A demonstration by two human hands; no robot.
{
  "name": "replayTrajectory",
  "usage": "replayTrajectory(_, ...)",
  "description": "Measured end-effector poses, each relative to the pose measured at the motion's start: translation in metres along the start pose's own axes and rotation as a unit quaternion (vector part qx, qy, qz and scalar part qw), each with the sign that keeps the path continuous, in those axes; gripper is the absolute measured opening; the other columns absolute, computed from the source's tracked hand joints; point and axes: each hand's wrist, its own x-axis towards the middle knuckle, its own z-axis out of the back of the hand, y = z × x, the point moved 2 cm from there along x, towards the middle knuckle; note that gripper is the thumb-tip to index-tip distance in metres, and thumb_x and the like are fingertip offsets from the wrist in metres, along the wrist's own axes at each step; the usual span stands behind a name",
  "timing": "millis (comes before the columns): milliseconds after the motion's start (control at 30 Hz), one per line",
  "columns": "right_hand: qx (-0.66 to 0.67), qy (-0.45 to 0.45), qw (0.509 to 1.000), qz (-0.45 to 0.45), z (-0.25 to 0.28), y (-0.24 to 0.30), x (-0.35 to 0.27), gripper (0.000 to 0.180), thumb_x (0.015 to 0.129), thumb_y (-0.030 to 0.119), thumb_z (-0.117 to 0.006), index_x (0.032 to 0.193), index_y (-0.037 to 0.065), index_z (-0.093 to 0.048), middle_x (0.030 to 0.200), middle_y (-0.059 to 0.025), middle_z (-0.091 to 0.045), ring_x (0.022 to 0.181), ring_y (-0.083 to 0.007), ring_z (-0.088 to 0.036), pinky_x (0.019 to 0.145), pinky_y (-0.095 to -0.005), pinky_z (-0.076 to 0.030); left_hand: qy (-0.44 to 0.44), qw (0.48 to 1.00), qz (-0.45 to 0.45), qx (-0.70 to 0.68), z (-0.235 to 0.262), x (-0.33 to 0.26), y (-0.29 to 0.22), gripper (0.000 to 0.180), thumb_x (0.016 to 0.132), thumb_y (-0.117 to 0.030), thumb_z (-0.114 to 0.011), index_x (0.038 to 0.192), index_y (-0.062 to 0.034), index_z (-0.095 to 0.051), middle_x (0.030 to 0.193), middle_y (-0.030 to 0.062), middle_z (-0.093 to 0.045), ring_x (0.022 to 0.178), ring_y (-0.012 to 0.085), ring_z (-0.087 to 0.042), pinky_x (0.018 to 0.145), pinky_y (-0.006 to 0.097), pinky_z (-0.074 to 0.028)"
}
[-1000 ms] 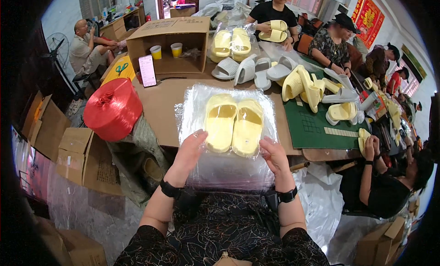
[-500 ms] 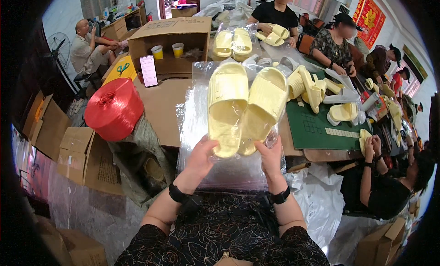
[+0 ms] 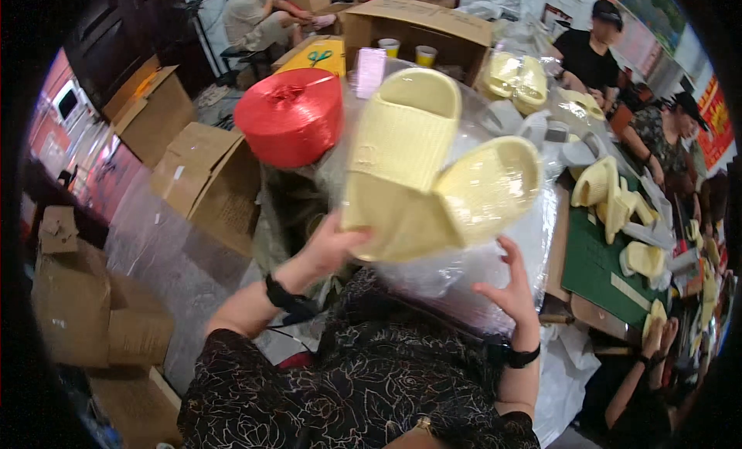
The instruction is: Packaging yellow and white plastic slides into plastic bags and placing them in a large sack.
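Note:
A pair of pale yellow slide slippers (image 3: 403, 144) in a clear plastic bag is held up in front of me, the right slipper (image 3: 495, 190) fanned outward from the left one. My left hand (image 3: 334, 244) grips the bagged pair at its lower left corner, thumb over the front and the other fingers hidden behind. Below the right slipper, my right hand (image 3: 510, 287) has its thumb and fingers spread, with nothing in it. Under both hands lies a stack of clear plastic bags (image 3: 495, 290) on the table edge.
A red roll of plastic twine (image 3: 290, 117) stands left of the slippers. Behind are a phone (image 3: 371, 73), a cardboard box (image 3: 417, 20) with yellow cups, and scissors (image 3: 318, 58). More yellow slippers (image 3: 610, 194) lie by a green mat (image 3: 591, 256), where co-workers sit. Cartons (image 3: 209, 182) stand at left.
My right hand has let go of the bagged slippers and opened. My left hand still holds them, and the pair has swung and spread apart. The view has turned leftward.

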Motion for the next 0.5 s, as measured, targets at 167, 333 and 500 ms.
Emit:
replayTrajectory(167, -0.299, -0.081, 0.951, 0.012, 0.020, -0.033, -0.002, 0.084, 0.070, 0.032, -0.086, 0.139, 0.002, -0.048, 0.146, -0.0217, -0.045, 0.135, -0.0414, -0.041, 0.112, -0.0488, -0.034, -0.062, 0.988, 0.112, 0.090, 0.150, -0.099, -0.084, 0.056, 0.084, -0.009, -0.070, 0.136, 0.0018, -0.051, 0.125, 0.0100, -0.064, 0.111, 0.0190, -0.063, 0.096, 0.033, -0.050)
replayTrajectory(333, -0.377, -0.052, 0.925, -0.004, 0.006, -0.070, -0.009, 0.080, 0.077, 0.041, -0.079, 0.139, 0.002, -0.048, 0.146, -0.0232, -0.043, 0.136, -0.0471, -0.035, 0.113, -0.0527, -0.030, -0.211, 0.923, 0.303, 0.112, 0.267, -0.195, -0.073, 0.056, 0.085, -0.010, -0.070, 0.136, 0.0024, -0.052, 0.123, 0.0095, -0.065, 0.109, 0.0199, -0.065, 0.094, 0.033, -0.051)
replayTrajectory(500, -0.368, -0.061, 0.928, -0.023, 0.001, -0.070, -0.013, 0.079, 0.078, 0.041, -0.078, 0.140, 0.003, -0.047, 0.148, -0.0214, -0.041, 0.138, -0.0457, -0.033, 0.113, -0.0531, -0.029, -0.297, 0.896, 0.328, 0.050, 0.285, -0.171, 0.018, 0.042, 0.087, -0.020, -0.069, 0.123, -0.0008, -0.060, 0.113, 0.0092, -0.069, 0.096, 0.0226, -0.068, 0.082, 0.038, -0.056)
